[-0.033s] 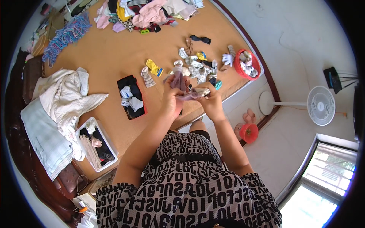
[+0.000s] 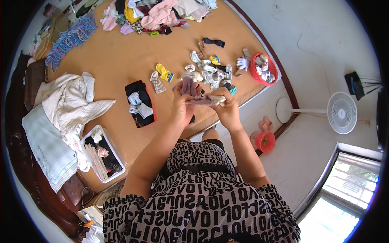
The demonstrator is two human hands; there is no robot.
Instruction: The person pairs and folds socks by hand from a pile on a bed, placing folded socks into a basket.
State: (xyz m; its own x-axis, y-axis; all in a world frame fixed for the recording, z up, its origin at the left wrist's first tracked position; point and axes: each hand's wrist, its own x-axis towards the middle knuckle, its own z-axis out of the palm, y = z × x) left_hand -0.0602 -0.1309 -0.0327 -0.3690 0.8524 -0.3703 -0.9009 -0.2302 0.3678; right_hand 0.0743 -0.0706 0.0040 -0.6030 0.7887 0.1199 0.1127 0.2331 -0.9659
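Observation:
A mauve sock (image 2: 188, 88) is held up in front of me above the bed's near edge. Its upper part bunches over my left hand (image 2: 183, 106), whose fingers are closed on it. A stretch of the fabric runs across to my right hand (image 2: 227, 110), which pinches the paler, whitish end. Just beyond my hands spreads a loose heap of socks (image 2: 208, 76), mostly white and grey. To the left of it are a yellow sock (image 2: 164, 72) and a striped sock (image 2: 157, 82).
A black box with red edges (image 2: 150, 106) holds white socks; a white bin (image 2: 118, 175) stands nearer left. At the right edge sits a red basket (image 2: 254, 73). Clothes (image 2: 160, 16), hangers (image 2: 71, 40) and bedding (image 2: 60, 105) lie around. A fan (image 2: 341, 112) stands right.
My right hand has shifted slightly, and the fabric between my hands lies straighter. Everything else looks unmoved.

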